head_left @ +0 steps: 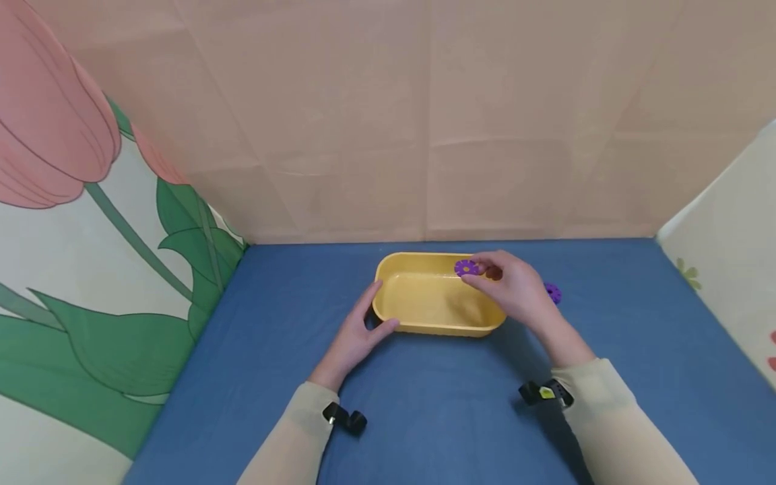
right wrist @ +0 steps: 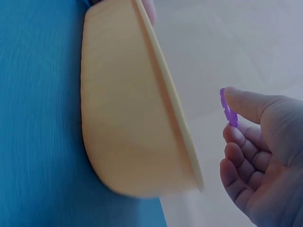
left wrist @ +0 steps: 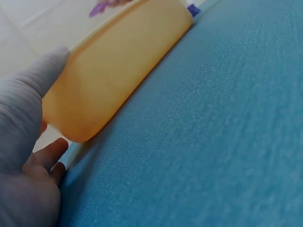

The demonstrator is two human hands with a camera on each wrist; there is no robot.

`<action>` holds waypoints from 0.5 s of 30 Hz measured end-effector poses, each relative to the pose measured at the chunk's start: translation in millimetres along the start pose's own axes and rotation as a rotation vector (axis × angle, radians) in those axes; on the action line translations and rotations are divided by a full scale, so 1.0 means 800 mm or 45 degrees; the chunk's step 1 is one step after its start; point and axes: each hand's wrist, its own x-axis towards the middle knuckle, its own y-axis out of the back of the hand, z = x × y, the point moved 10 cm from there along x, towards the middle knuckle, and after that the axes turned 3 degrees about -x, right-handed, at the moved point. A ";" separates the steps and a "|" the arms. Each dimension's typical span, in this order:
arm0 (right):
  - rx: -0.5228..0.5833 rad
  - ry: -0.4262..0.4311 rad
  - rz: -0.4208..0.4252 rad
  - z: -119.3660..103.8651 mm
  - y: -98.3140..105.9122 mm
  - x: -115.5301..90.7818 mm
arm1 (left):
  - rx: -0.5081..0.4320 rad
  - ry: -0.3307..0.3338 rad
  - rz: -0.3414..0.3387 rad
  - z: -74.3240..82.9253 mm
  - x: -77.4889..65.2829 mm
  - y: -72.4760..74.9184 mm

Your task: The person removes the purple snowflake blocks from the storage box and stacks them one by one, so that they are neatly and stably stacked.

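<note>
A yellow rectangular plastic tub (head_left: 433,328) stands on the table in front of me. My left hand (head_left: 353,340) grips its near left corner, thumb on the front side and fingers round the left end; in the left wrist view the thumb (left wrist: 45,71) lies along the outer wall. Above the tub's right part, my right hand (head_left: 515,286) pinches a thin purple notched disc (head_left: 466,267) between thumb and fingers. Edge-on in the right wrist view, that disc (right wrist: 229,108) is held higher than the rim. The other fingers of this hand are loosely curled.
A second purple piece (head_left: 552,292) lies on the blue cloth to the right of the tub, partly behind the right wrist. Blue cloth (head_left: 424,404) covers the table. A beige backdrop (head_left: 424,135) rises at the far edge, with printed cloths at both sides.
</note>
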 end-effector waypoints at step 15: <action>-0.013 -0.101 0.226 0.078 0.068 -0.033 | 0.038 -0.013 0.023 0.002 -0.001 0.000</action>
